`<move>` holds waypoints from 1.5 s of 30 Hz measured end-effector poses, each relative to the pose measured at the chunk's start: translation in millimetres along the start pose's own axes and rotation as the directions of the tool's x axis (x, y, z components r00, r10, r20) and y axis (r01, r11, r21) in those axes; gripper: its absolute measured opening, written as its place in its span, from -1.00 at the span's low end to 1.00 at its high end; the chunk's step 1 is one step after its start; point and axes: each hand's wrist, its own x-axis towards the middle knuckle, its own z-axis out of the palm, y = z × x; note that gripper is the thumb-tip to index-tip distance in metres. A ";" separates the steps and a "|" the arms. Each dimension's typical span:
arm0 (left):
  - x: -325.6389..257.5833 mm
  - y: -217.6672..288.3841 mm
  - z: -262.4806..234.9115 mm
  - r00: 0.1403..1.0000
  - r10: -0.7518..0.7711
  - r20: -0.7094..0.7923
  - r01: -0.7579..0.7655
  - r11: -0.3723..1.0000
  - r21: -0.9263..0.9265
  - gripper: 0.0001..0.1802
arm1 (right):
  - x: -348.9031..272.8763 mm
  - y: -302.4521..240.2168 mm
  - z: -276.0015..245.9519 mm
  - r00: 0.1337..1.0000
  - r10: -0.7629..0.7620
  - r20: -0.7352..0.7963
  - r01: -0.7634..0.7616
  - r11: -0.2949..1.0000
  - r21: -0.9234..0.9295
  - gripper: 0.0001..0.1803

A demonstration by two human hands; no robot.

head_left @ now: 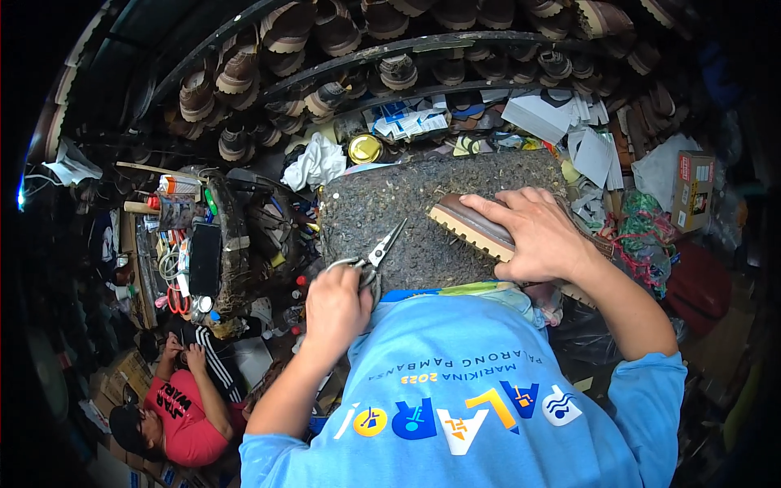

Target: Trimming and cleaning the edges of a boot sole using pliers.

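Gripping pliers (pixel 376 259) in left hand (pixel 335 307) fingers | right hand (pixel 543 236) fingers flat, pressing shoe (pixel 474 225)

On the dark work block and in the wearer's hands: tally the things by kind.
Shoe, under the right hand: 1
Scissors, in the left hand: 1
Work block itself: 1
Total: 3

Steel pliers (pixel 376 257) lie open on the block; tan-soled shoe (pixel 474 227) beside.
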 end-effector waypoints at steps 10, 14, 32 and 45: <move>45.5 22.8 6.3 0.868 0.272 -0.415 -0.419 0.851 -0.318 -0.78 | 8.9 -0.2 -8.5 0.993 -0.041 0.108 0.044 0.999 -0.019 0.18; 89.0 32.4 11.0 0.802 0.415 -0.429 -0.562 0.768 -0.308 -0.82 | 9.2 -12.4 -16.1 0.991 -0.024 0.130 0.035 0.996 -0.083 0.11; 114.8 37.4 -0.6 0.784 0.517 -0.343 -0.619 0.690 -0.375 -0.82 | 15.9 -10.8 -14.4 0.986 0.038 0.160 -0.027 0.997 -0.069 0.13; 96.0 60.1 2.7 0.682 0.667 -0.299 -0.698 0.716 0.006 -0.74 | 16.3 -10.2 -14.8 0.986 0.042 0.162 -0.030 0.997 -0.076 0.06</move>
